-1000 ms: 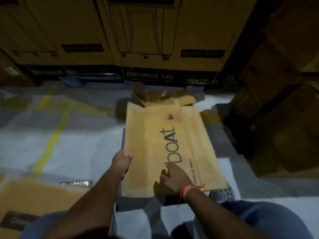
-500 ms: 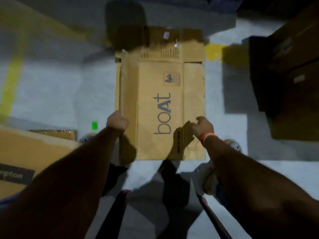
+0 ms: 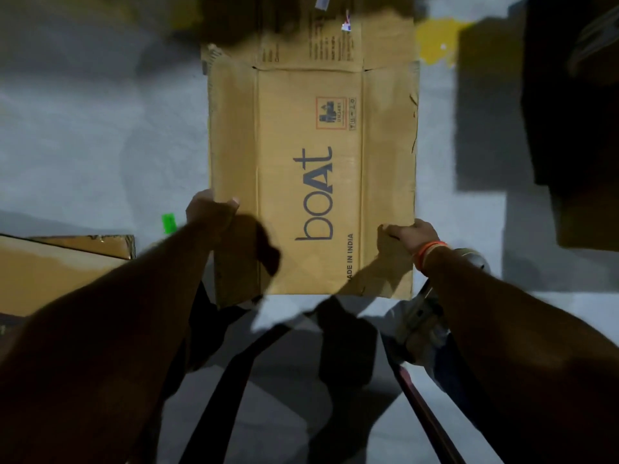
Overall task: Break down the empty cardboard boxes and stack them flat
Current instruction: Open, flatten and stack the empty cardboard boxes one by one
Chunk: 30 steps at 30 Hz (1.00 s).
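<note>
Grey concrete floor [image 3: 100, 145], yellow paint patch [image 3: 435, 41], both hands gripping flattened cardboard box [image 3: 308, 128] edges, dim room.

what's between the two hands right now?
Head view: the flattened brown cardboard box with "boAt" print spans it; left hand and right hand grip its side edges.

A flattened tan cardboard box printed "boAt" [image 3: 311, 175] lies spread over the pale grey floor [image 3: 100, 135]. The left hand [image 3: 209, 212] grips the box's left edge near its near end, thumb on top. The right hand [image 3: 410, 234], an orange band [image 3: 428, 251] at its wrist, holds its right edge. Left of the box lie a green tag [image 3: 168, 222] and another brown cardboard sheet [image 3: 60, 262]; a yellow floor patch [image 3: 438, 41] shows beyond its far right corner.
</note>
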### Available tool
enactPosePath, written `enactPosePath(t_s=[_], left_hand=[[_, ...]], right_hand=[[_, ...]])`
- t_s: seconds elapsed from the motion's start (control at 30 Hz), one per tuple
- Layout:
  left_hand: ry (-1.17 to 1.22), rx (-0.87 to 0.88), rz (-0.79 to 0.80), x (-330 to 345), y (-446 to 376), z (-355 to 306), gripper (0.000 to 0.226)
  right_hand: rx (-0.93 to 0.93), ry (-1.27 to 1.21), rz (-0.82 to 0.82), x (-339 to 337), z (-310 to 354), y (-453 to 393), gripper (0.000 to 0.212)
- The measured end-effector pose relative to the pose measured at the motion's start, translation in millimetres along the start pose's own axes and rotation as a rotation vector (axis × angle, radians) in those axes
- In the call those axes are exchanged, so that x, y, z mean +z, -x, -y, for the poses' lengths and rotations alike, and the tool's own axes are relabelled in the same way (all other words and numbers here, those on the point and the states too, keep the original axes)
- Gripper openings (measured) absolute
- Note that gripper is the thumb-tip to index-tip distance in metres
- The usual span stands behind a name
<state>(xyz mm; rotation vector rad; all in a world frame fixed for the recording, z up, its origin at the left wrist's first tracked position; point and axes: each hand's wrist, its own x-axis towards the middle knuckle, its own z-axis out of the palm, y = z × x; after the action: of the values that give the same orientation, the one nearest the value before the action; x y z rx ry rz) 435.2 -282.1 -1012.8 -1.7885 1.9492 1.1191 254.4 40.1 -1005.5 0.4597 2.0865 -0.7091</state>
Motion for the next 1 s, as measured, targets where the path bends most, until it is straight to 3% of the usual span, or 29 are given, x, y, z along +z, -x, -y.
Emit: enactPosePath(t_s=[0.17, 0.27, 0.5, 0.8, 1.0], left_hand=[[-0.092, 0.137, -0.065, -23.9, 14.0, -21.9, 0.051], [-0.075, 0.261, -0.122, -58.9, 25.3, -40.7, 0.038], [-0.022, 0.274, -0.208, -211.5, 50.9, -52.4, 0.038], [0.154, -0.002, -0.560, -381.6, 130.2, 106.5, 0.030], [0.344, -0.363, -0.762, -422.8, 196.9, 249.0, 0.036]], right_hand=[[-0.139, 0.003, -0.161, 29.0, 18.2, 40.4, 0.036], [-0.226, 0.006, -0.242, 41.9, 37.6, 70.9, 0.030], [-0.456, 0.094, -0.220, 63.1, 112.7, 160.0, 0.040], [-0.889, 0.384, -0.085, 183.8, 211.0, 316.0, 0.034], [-1.142, 0.542, 0.099, 293.0, 216.5, 424.0, 0.029]])
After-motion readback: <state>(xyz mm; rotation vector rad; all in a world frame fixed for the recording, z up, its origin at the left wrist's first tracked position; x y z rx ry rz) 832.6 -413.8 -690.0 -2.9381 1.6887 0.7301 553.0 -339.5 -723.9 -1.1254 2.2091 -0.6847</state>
